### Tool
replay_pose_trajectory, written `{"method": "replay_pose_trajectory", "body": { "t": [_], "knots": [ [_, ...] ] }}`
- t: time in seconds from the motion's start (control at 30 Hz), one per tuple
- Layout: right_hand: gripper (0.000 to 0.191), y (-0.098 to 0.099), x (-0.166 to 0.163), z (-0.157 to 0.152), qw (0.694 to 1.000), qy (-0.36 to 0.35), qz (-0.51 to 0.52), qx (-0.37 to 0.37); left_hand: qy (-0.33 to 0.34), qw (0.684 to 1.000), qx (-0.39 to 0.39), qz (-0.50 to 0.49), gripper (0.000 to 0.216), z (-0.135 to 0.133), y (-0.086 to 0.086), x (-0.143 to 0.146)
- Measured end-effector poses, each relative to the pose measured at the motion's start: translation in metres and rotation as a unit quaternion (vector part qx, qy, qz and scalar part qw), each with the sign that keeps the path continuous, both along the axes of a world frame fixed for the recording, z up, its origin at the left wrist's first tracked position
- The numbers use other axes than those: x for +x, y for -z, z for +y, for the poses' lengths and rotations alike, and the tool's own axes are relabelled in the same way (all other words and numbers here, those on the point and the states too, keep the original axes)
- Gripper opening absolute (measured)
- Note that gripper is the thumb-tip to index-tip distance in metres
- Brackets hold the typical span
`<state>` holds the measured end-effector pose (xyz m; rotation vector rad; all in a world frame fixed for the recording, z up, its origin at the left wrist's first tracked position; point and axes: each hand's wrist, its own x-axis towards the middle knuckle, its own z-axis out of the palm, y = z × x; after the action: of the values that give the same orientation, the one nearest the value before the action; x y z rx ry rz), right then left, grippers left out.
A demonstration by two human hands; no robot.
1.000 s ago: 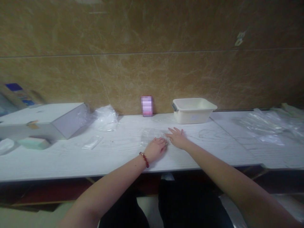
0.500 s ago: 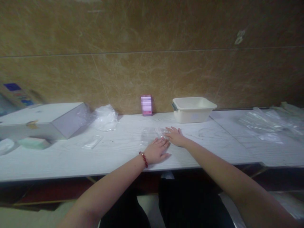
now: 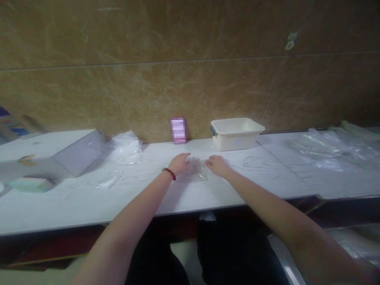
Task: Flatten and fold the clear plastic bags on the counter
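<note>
A clear plastic bag (image 3: 196, 171) lies on the white table in front of me, between my two hands. My left hand (image 3: 179, 164), with a red bead bracelet at the wrist, is at the bag's left side, its fingers closed on the edge. At the upper right corner, my right hand (image 3: 218, 165) has its fingers bent inward and pinched on the bag. Whatever the bag may contain is too faint to make out.
Behind my hands stand a phone (image 3: 178, 130) leaning on the wall and a cream plastic bin (image 3: 237, 140). To the left are a white box (image 3: 67, 156), a bagged white bundle (image 3: 126, 148), a small packet (image 3: 109, 180) and a pale green block (image 3: 31, 184). Clear bags (image 3: 320, 146) lie right.
My left hand has moved from lying flat over the bag's near side to its left edge. The right hand's spread fingers have drawn in. The view has shifted slightly.
</note>
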<state>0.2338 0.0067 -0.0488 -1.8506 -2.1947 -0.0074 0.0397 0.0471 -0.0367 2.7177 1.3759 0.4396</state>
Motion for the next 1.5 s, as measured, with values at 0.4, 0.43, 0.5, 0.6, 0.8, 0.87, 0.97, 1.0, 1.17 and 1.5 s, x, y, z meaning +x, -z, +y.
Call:
{"method": "replay_pose_trajectory", "body": {
  "t": [0.4,0.43,0.5,0.6,0.8,0.87,0.97,1.0,1.17,1.5],
  "knots": [
    [0.025,-0.007,-0.01,0.017,0.996,0.017,0.084,-0.026,0.056,0.988,-0.029,0.143,0.042,0.059,0.006,0.005],
    [0.026,-0.006,-0.009,0.017,0.996,0.003,0.089,-0.026,0.067,0.987,-0.03,0.146,0.042,0.059,0.005,0.006],
    [0.026,-0.006,-0.009,0.015,0.995,-0.021,0.092,-0.024,0.086,0.986,-0.026,0.141,0.037,0.058,0.004,0.009],
    [0.026,-0.007,-0.01,0.014,0.994,-0.041,0.097,-0.02,0.124,0.985,-0.019,0.122,0.025,0.055,0.001,0.011],
    [0.032,-0.011,-0.002,0.014,0.991,-0.039,0.124,0.01,0.167,0.985,-0.023,0.044,0.021,0.044,-0.012,0.007],
    [0.032,-0.012,0.003,0.014,0.992,-0.026,0.121,0.005,0.168,0.985,-0.022,0.014,0.022,0.038,-0.018,0.002],
    [0.033,-0.013,0.004,0.015,0.993,-0.069,0.1,0.004,0.175,0.985,-0.003,-0.004,0.021,0.025,-0.03,-0.004],
    [0.035,-0.013,0.003,0.016,0.991,-0.095,0.09,0.009,0.182,0.983,0.004,-0.001,0.02,0.02,-0.034,-0.005],
    [0.039,-0.02,-0.009,0.012,0.984,-0.169,0.043,0.029,0.23,0.971,0.055,0.032,0.017,-0.023,-0.041,-0.015],
    [0.037,-0.011,-0.003,0.007,0.996,0.022,-0.027,-0.085,0.279,0.952,0.105,0.069,0.023,-0.116,-0.025,-0.026]
  ]
}}
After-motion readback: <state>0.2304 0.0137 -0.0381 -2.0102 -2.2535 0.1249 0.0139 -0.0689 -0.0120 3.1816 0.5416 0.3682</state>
